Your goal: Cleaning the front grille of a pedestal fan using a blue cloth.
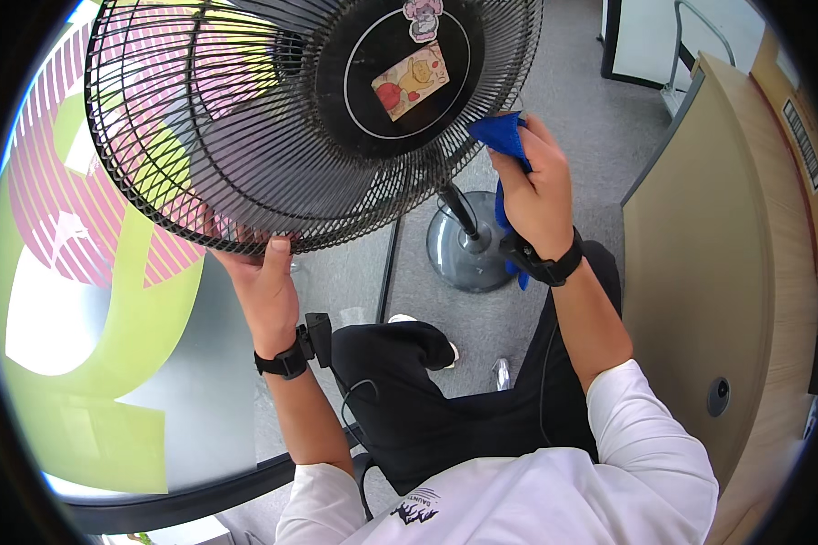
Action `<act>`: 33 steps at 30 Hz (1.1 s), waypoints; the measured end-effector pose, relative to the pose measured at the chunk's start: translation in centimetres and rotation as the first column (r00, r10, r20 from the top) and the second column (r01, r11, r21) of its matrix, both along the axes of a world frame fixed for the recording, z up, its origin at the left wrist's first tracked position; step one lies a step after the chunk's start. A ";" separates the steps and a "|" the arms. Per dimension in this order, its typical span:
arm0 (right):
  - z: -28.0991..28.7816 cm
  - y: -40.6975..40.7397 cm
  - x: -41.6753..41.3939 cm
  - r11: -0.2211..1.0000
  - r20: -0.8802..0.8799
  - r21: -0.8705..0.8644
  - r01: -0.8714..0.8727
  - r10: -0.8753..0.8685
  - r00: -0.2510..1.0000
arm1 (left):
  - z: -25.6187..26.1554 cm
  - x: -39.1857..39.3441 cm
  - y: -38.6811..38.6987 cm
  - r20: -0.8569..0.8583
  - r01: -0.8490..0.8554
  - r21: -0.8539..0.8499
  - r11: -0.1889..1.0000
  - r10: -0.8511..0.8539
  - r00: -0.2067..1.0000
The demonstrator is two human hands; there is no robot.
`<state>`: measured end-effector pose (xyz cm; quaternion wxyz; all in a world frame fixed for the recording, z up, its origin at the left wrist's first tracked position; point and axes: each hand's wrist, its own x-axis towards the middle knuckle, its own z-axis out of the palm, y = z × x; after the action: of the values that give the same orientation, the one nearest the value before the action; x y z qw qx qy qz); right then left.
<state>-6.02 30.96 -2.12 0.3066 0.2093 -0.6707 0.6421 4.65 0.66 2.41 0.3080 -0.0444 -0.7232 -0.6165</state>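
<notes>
A black pedestal fan with a wire guard (245,136) fills the upper part of the view. Two cartoon stickers, one of them a rectangular card (412,80), sit on its round black centre disc (351,88). My left hand (266,286) grips the guard's lower rim, thumb on the near side and fingers behind the wires. In my right hand (538,177) is a blue cloth (501,135), pinched against the guard's right edge, with more of it hanging below the palm. The fan's round base (467,252) stands on the floor beneath.
A glass panel (218,354) with green and pink graphics runs along the left. At the right is a wooden desk (777,204) with a beige panel (688,272). A metal-framed trolley (675,95) stands at the upper right on the grey carpet (579,109).
</notes>
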 end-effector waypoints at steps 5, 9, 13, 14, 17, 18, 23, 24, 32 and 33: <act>0.2 -0.4 0.2 0.999 0.034 -0.026 -0.019 0.020 0.999 | 0.0 0.0 0.0 -0.006 0.006 0.022 1.000 -0.006 1.000; 0.3 -0.4 0.1 1.000 0.069 0.017 -0.001 0.000 0.998 | 0.0 -0.1 0.0 -0.022 0.029 0.030 0.999 -0.029 0.999; -0.1 -0.4 -0.6 0.992 -0.083 0.085 0.095 -0.088 0.993 | 0.1 -0.2 -0.2 -0.030 0.047 0.008 0.999 -0.047 0.998; -0.4 -0.3 -0.8 0.980 -0.132 0.133 0.151 -0.133 0.982 | 0.1 -0.2 -0.3 -0.026 0.040 0.004 0.999 -0.040 0.999; -1.2 -0.1 -0.9 0.946 -0.132 0.225 0.234 -0.208 0.969 | 0.1 -0.3 -0.3 -0.017 0.023 -0.003 1.000 -0.023 1.000; -1.7 0.0 -1.1 0.945 -0.134 0.225 0.238 -0.212 0.968 | 0.1 -0.3 -0.3 -0.015 0.010 -0.006 1.000 -0.010 1.000; -2.2 0.6 -1.0 0.976 -0.066 0.175 0.128 -0.118 0.991 | 0.2 0.0 -0.6 0.017 0.024 0.016 1.000 -0.025 1.000; -1.9 0.6 -1.0 0.976 -0.066 0.176 0.128 -0.118 0.991 | 0.3 0.2 -0.5 0.044 0.033 0.035 0.999 -0.035 0.998; 1.1 0.7 -0.7 0.997 -0.118 -0.003 0.078 -0.078 0.990 | 1.0 -0.3 1.2 0.034 -0.049 0.147 0.988 0.045 0.998; 1.0 0.7 -0.8 0.997 -0.119 -0.002 0.074 -0.074 0.990 | 0.9 -0.3 1.2 0.027 -0.014 0.164 0.986 0.010 1.000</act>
<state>-6.83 31.63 -1.08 0.3693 0.2225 -0.6594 0.6158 4.34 1.85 3.34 0.3048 -0.0066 -0.6743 -0.6726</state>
